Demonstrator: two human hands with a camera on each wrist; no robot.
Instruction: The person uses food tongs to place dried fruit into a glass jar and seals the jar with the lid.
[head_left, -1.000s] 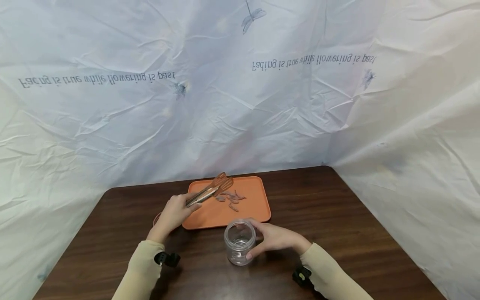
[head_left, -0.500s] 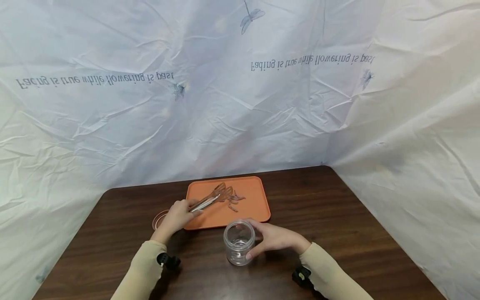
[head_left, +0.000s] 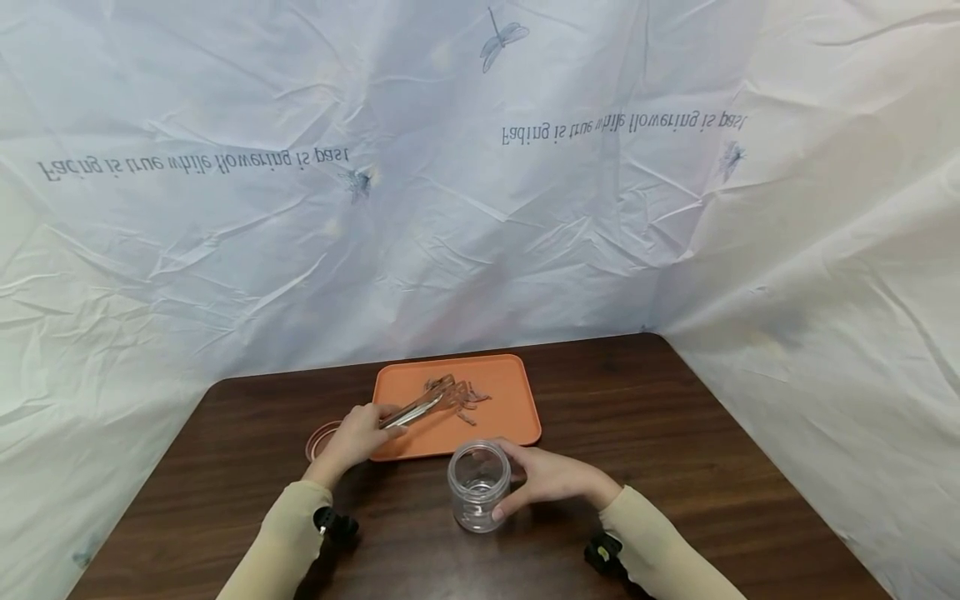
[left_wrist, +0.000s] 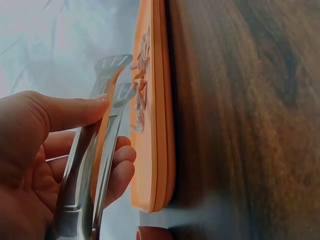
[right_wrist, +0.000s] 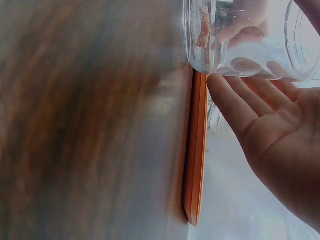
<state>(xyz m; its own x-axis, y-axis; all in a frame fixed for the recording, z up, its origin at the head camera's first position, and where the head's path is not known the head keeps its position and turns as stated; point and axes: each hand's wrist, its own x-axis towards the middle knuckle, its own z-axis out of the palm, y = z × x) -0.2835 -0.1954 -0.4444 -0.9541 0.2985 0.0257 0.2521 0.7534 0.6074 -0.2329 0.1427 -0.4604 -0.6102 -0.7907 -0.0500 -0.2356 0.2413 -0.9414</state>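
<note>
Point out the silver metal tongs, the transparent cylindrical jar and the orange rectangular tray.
Silver metal tongs (left_wrist: 80, 175), left wrist view: on one arm.
Transparent cylindrical jar (head_left: 474, 502), head view: on the front wall.
Orange rectangular tray (head_left: 508, 414), head view: on its bare right part.

Orange tray (head_left: 513, 383), brown streaked table (head_left: 645, 450), silvery tongs (left_wrist: 79, 192), grey-lettered white cloth (head_left: 427, 233).

a creased pale cloth (head_left: 465, 233) hangs behind the dark wooden table (head_left: 645, 433).

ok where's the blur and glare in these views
Right wrist: table heavily blurred, highlights on the jar. Left wrist: bright reflections on the tongs, a pale sheen low on the table. Head: cloth fairly crisp, soft sheen low on the table.
</note>
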